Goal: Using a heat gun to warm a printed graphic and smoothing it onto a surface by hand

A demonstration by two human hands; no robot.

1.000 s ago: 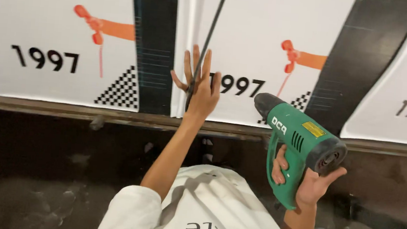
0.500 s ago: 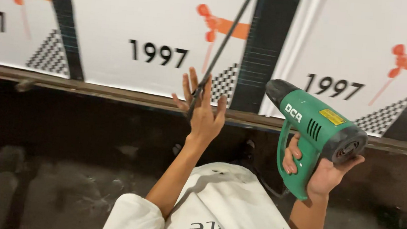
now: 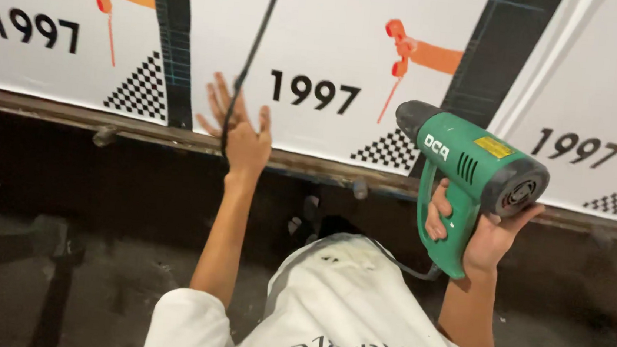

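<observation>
Left hand point(image 3: 240, 141) has slid left along the white printed sheet point(image 3: 349, 43) since a second ago, fingers spread wide with the black cord point(image 3: 254, 50) running between them, while right hand point(image 3: 486, 230) stays wrapped around the green heat gun point(image 3: 472, 169), nozzle toward the sheet.

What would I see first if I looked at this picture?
The bright green heat gun jumps out first, held up in the right hand on the right side of the view. Next comes the left hand, fingers spread, touching a thin black cord that hangs down in front of the wall. Behind both runs a white printed sheet with orange shapes, black checkered corners and dark vertical stripes.
</observation>
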